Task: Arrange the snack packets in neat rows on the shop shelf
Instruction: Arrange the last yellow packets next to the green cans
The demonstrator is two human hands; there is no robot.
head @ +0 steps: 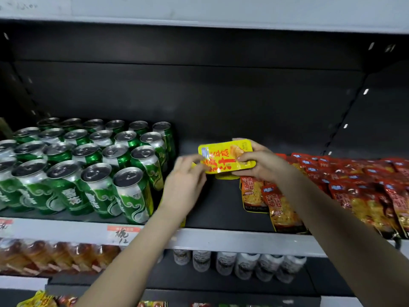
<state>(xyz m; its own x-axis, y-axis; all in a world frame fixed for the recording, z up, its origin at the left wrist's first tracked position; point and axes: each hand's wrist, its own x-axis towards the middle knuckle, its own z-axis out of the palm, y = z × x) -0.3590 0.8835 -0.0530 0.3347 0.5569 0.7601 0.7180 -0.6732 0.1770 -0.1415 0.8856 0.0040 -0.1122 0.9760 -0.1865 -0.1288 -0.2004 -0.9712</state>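
Note:
A yellow snack packet (pixel 223 156) with red lettering is held above the dark shelf (pixel 221 209), in the gap between the cans and the red packets. My right hand (pixel 261 161) grips its right end, thumb on the front. My left hand (pixel 186 182) touches its left lower corner with the fingertips; this hand is blurred. Under it, yellow packets (pixel 224 177) lie partly hidden on the shelf. To the right, red and orange snack packets (pixel 354 187) lie in overlapping rows.
Green drink cans (pixel 84 165) stand packed in rows on the left of the shelf. The grey shelf edge (pixel 232 240) carries a price tag (pixel 122 234). Below are wrapped buns (pixel 51 255) and white bottles (pixel 239 263). Another shelf (pixel 199 9) hangs overhead.

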